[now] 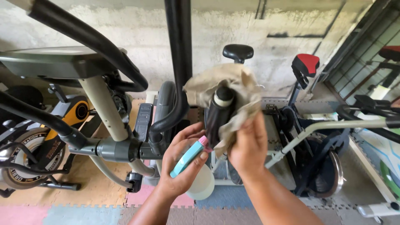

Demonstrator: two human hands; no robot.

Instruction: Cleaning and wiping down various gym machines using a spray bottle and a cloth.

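Cloth (233,89), beige and crumpled, is draped over the top of a black handlebar grip (217,118) with a pale ring near its end. The cloth is pinched against the grip by the right hand (248,146), whose fingers are closed on the fabric's lower folds; the hold appears suited to rubbing along the grip, since the cloth is wrapped around rather than laid loose.

A spray bottle (196,168) is grasped by the left hand (183,162), fingers curled round its neck. Its trigger head is turquoise with a pink tip; its pale, translucent body hangs below the palm. The pink nozzle is pointed toward the grip and lies just beside it, touching or nearly so; contact cannot be confirmed. The bottle is held tilted, the head uppermost, presumably so the nozzle faces the wrapped surface.

Surroundings noted: the grip belongs to an exercise machine with cream tubing (106,108) and black curved handles (89,39). A display console (54,62) is seen at upper left. A black saddle (238,52) stands behind the cloth, and a red-and-black saddle (307,64) further right. An orange-trimmed stationary bike (54,133) sits at left against a rough concrete wall (258,25). Foam floor mats (62,212) in pink, blue and grey are laid underfoot.
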